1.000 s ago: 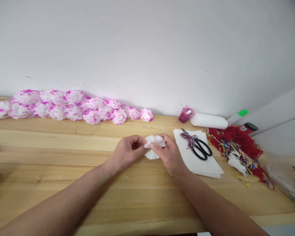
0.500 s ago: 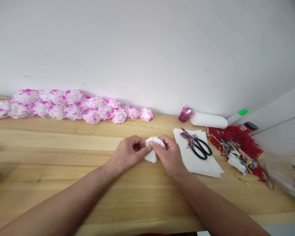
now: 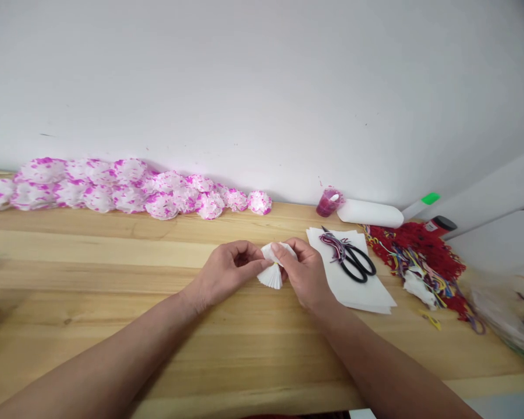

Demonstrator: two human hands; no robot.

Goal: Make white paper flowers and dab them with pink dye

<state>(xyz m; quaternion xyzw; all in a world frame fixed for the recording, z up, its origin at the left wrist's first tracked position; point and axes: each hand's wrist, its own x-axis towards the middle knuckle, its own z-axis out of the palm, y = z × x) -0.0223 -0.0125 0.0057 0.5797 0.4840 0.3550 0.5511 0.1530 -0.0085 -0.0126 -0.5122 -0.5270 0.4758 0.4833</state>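
Observation:
Between my hands is a pleated white paper flower (image 3: pixel 271 278), fanned out at its lower end and bound at the middle by something yellowish. My left hand (image 3: pixel 229 269) pinches it at the waist from the left, thumb against the paper. From the right, my right hand (image 3: pixel 303 267) grips its upper part, thumb lying over the folds. The fingertips behind the paper are hidden. Just right of my right hand, black-handled scissors (image 3: pixel 353 262) and a small bundle of purplish strings (image 3: pixel 333 245) rest on a stack of white paper sheets (image 3: pixel 362 297).
Along the wall at the left lie several white-and-pink paper flowers (image 3: pixel 163 205). A cup of pink liquid (image 3: pixel 327 202), a white roll (image 3: pixel 371 213) and a green-capped bottle (image 3: pixel 421 205) stand or lie at the back right. Red and mixed yarn (image 3: pixel 434 250) is heaped at the right, near a clear plastic bag (image 3: pixel 502 320).
My right thumb has moved up on the paper. The bound middle now shows, and the lower pleats are spread a little wider.

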